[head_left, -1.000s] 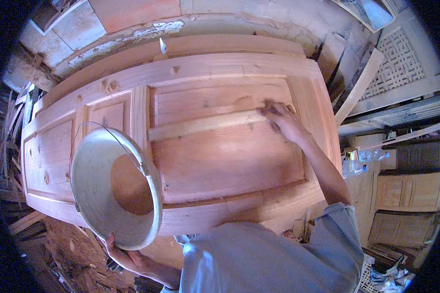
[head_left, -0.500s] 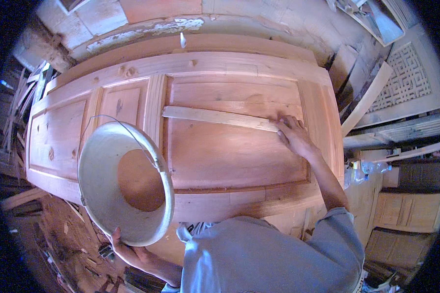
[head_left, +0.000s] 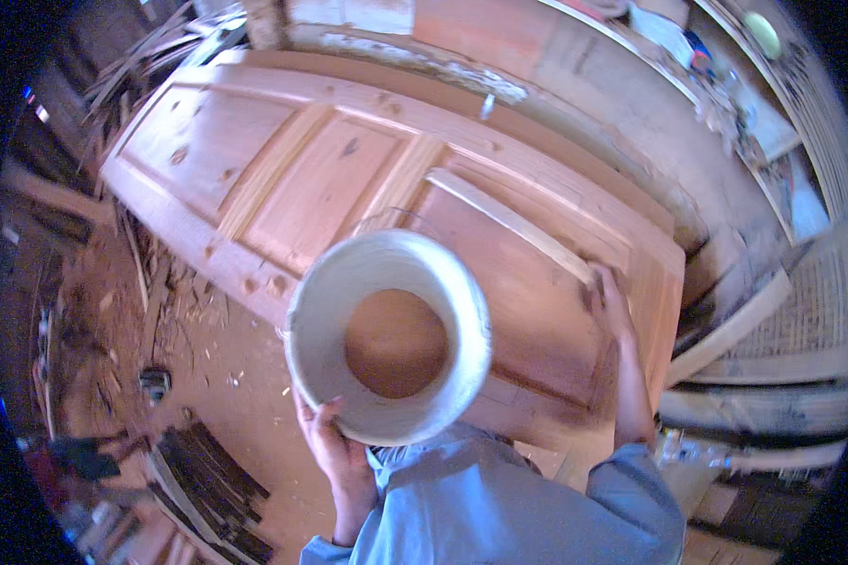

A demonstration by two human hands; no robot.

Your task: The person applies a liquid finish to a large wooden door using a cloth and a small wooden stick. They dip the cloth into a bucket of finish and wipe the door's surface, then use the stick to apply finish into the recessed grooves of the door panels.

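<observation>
My left hand grips the near left rim of a whitish bucket, with the thumb over the edge and the other fingers mostly hidden beneath. A reddish-brown layer or surface shows at the bottom of the bucket, and a thin wire handle rises at its far side. Under it lies a large panelled wooden door. My right hand is closed around the near right end of a narrow pale wooden strip, which slants across the door's right panel. Motion blurs the fingers a little.
Scrap wood is heaped beyond the door's far left end. Dark slats and wood chips lie on the brown floor at left. Boards and a lattice panel lean at right. Plastic bottles stand near my right elbow.
The whole view has turned, so the door now slants down to the right. The bucket has come nearer the middle, its opening facing up more. Both hands keep their holds.
</observation>
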